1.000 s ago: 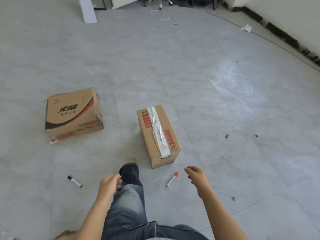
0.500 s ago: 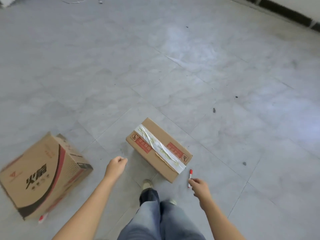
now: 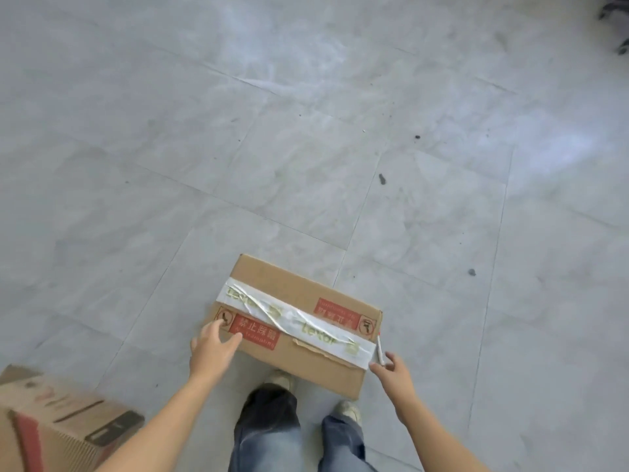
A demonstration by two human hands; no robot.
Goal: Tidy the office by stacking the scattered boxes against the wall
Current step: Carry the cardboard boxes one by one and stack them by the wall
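Note:
A flat cardboard box [image 3: 296, 291] with white tape and red labels lies on the grey tiled floor just in front of my feet. My left hand [image 3: 211, 349] reaches its near left corner, fingers spread and touching the top by the red label. My right hand [image 3: 394, 373] hovers at the box's right end with fingers loosely spread, holding nothing. A second, larger cardboard box [image 3: 51, 424] with a red and black print sits at the bottom left, partly cut off by the frame edge.
A red-capped marker [image 3: 380, 349] lies on the floor against the taped box's right end, right by my right fingers. Dark chair wheels [image 3: 616, 25] show at the top right corner. Grey floor tiles [image 3: 306, 131] stretch ahead.
I have stepped closer and bent over the taped box. My left hand has opened and reached onto its left corner. My right hand has moved to its right end beside the marker.

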